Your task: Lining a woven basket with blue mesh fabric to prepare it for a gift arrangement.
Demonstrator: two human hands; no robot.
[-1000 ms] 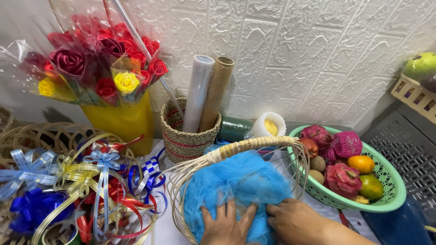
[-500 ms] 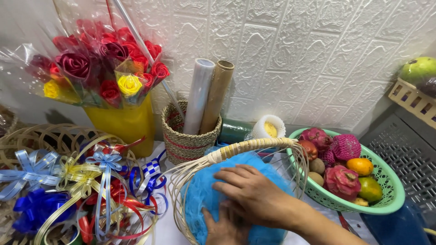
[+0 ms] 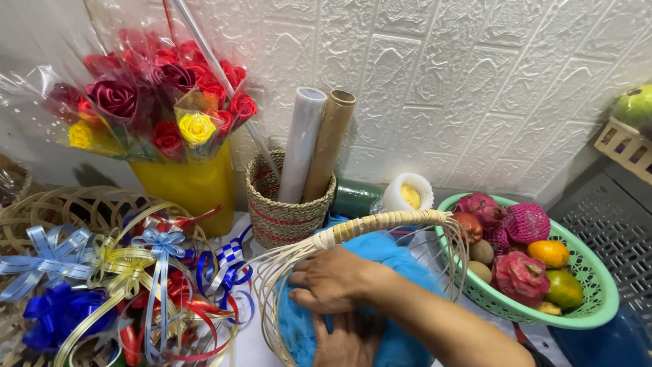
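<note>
While the right hand point(image 3: 336, 282) had crossed over the left hand point(image 3: 346, 343), both pressed into blue shredded filler point(image 3: 401, 255). Fingers lay together, flat, inside the wicker basket point(image 3: 272, 285), its handle point(image 3: 380, 224) just above them.

ribbon bows point(image 3: 115, 285) left of basket point(image 3: 380, 228), fruit bowl point(image 3: 598, 306) right

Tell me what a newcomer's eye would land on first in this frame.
Probably the two hands, right hand over left hand, pressing blue filling into a wicker basket at bottom centre. Next, the bouquet of red and yellow roses at upper left, above a heap of ribbon bows. At right sits a green bowl of fruit.
</note>
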